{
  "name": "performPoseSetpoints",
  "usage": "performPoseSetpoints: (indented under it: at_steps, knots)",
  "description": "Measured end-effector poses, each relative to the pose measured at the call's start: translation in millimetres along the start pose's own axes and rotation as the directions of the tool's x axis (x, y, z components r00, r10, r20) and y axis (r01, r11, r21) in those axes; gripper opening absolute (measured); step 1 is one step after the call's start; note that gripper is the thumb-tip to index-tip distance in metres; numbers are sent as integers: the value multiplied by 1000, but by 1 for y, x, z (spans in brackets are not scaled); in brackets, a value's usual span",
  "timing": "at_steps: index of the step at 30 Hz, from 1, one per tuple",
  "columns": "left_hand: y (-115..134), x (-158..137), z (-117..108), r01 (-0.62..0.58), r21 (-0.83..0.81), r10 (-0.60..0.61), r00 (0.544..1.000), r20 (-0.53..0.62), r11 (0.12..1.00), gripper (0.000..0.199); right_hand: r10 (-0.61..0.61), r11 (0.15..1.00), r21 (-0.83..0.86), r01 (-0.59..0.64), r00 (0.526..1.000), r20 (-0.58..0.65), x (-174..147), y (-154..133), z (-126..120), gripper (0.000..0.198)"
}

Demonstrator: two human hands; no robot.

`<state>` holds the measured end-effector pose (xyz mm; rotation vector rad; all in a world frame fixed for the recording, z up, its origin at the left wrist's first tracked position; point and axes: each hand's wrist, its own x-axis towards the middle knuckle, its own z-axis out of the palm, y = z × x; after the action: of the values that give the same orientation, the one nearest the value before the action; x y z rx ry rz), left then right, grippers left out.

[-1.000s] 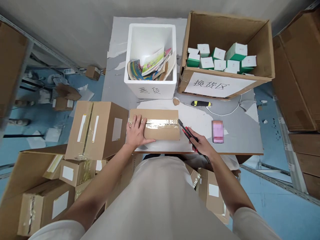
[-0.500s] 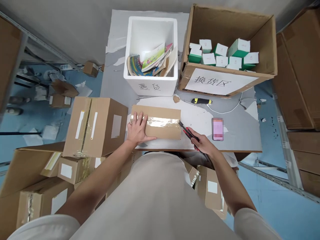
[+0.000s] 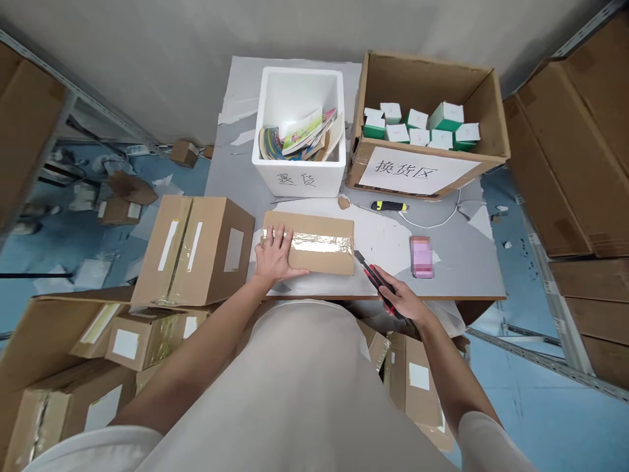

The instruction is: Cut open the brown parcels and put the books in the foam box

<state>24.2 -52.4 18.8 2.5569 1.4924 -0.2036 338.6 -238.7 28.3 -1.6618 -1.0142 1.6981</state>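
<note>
A flat brown cardboard box lies near the table's front edge, with a strip of shiny clear tape running along its top. Across its left end my left hand is spread flat, fingers apart, pressing on the cardboard. My right hand grips a red and black utility knife. The blade points up and left, just off the right end of the box near the tape's end.
Behind the box stand a white foam bin of booklets and a large carton of green-white boxes. A yellow-black cutter and a phone lie to the right. A taped carton stands left.
The knife in my right hand has drawn back slightly, down and right, off the end of the box. My left hand stays on the box. The camera view has tilted up.
</note>
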Motion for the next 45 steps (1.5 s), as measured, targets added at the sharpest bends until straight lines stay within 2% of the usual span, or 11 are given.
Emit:
performPoseSetpoints:
  at_steps: [4,8,13,17,22,28,30,34,37,40,45]
  knots:
    - [1,2,4,11,-30,-14,996,-91,999,115,-86,990,-132,41,931,-356,13,22,-6,73]
    - [-1,-3,13,-70,-31,63,980,-187,997,102,-103,850,-449,-277,748,-655,67,45,8,63]
    - [-7,-21,29,-274,-50,255,937,-237,960,61,-68,651,-613,-448,770,-634,116,73,43,62]
    - [-10,-27,37,-315,-97,285,928,-240,944,47,-122,668,-624,-405,768,-628,117,83,52,62]
    - [-8,-30,45,-328,-125,286,919,-270,936,47,-461,743,-656,-132,609,-645,117,24,33,77]
    - [-6,-35,43,-347,-162,296,916,-272,924,50,-580,358,-890,284,814,26,148,-97,14,50]
    - [-7,-36,40,-364,-170,315,913,-261,916,52,-585,448,-856,258,809,-62,165,-118,9,49]
    - [-9,-37,32,-371,-184,322,914,-247,910,58,-599,678,-731,73,632,-492,202,-130,14,73]
    - [-11,-34,23,-385,-197,339,912,-231,902,64,-511,713,-701,-39,656,-556,219,-127,30,63]
    - [-16,-26,9,-405,-243,359,909,-211,881,65,-434,629,-757,-173,730,-528,212,-125,45,64]
    - [-46,12,-24,-385,-271,304,905,-296,882,53,-622,253,-954,-163,727,-290,153,-123,67,72]
